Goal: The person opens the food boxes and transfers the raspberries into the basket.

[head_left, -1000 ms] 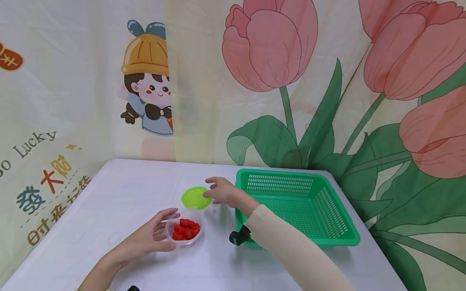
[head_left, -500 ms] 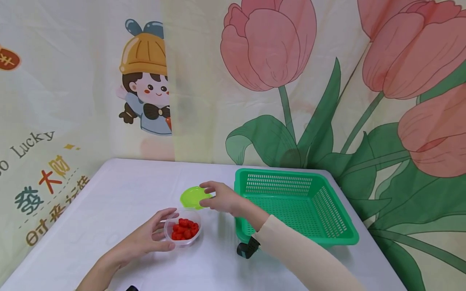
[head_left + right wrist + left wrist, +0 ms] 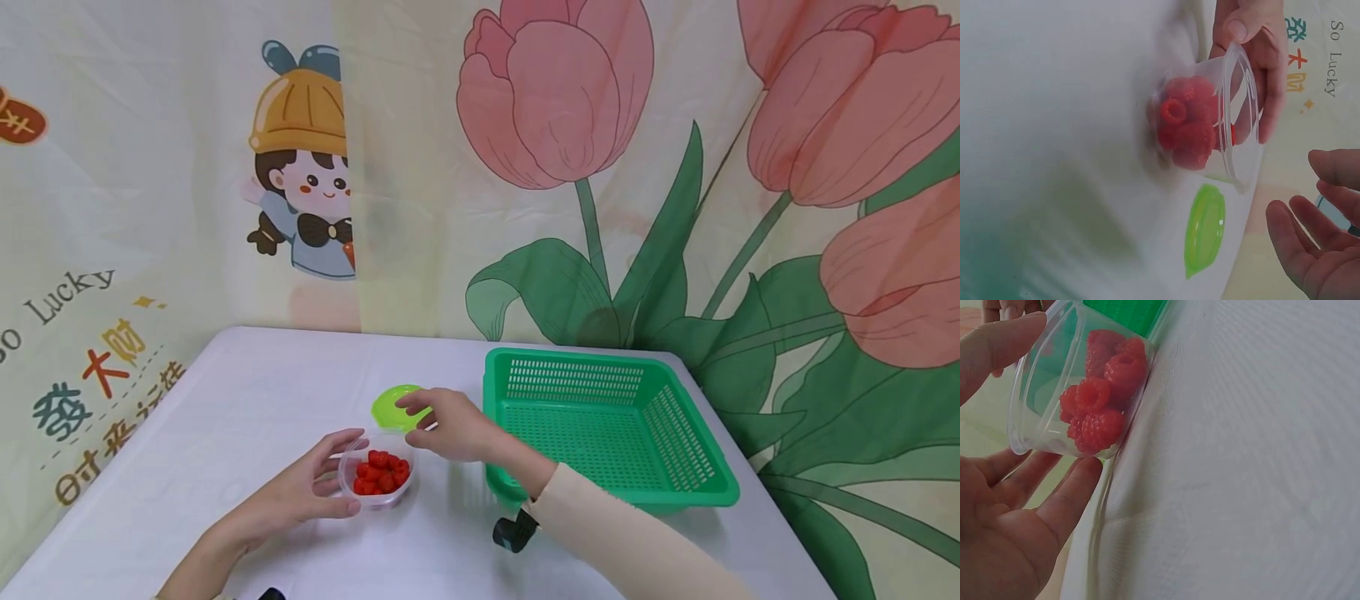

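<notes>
left of the green basket (image 3: 585, 355), a clear tub (image 3: 384, 502) of red raspberries (image 3: 384, 477) stands upright on the white table (image 3: 300, 375). my left hand (image 3: 300, 487) curves round its left side, steadying the wall. my right hand (image 3: 453, 425) hangs to its far right, fingers loosely bent, grasping nothing. key relation: berries lie left and near of the right fingertips, apart from them; left hand nearer. lime lid (image 3: 388, 408) just beyond; tub roundish, no clear long axis.
</notes>
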Demonstrator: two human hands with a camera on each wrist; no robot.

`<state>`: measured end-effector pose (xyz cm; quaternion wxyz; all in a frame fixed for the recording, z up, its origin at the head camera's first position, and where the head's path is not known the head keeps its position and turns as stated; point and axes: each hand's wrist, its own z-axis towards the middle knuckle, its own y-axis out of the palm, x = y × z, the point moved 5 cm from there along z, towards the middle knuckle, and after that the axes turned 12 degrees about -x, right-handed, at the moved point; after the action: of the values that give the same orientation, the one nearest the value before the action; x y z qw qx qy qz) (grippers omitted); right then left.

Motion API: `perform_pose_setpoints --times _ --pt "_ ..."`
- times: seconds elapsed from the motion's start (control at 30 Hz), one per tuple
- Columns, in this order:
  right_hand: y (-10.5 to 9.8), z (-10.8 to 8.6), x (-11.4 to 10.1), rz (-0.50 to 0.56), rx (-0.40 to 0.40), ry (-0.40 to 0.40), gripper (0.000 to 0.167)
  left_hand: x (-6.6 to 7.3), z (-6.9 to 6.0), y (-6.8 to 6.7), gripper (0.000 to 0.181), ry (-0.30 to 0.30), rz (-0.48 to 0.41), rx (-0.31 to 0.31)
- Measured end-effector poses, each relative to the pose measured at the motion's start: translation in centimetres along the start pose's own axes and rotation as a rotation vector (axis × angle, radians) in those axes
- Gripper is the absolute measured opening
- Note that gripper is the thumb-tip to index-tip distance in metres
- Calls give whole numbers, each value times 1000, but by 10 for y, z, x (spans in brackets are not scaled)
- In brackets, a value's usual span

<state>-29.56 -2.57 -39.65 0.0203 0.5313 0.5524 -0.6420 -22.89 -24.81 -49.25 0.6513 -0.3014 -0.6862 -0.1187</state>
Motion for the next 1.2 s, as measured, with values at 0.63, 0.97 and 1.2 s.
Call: perform_pose_setpoints --times 0.63,0.97,1.2 --pt "29 12 -15 -221 -61 -52 43 2 -3 0 95 -32 4 8" --pt "43 20 -17 -325 -75 -68 41 -1 -2 1 98 -4 -25 2" --pt "47 23 -17 -373 -55 -64 41 1 -1 0 99 -16 -27 -7"
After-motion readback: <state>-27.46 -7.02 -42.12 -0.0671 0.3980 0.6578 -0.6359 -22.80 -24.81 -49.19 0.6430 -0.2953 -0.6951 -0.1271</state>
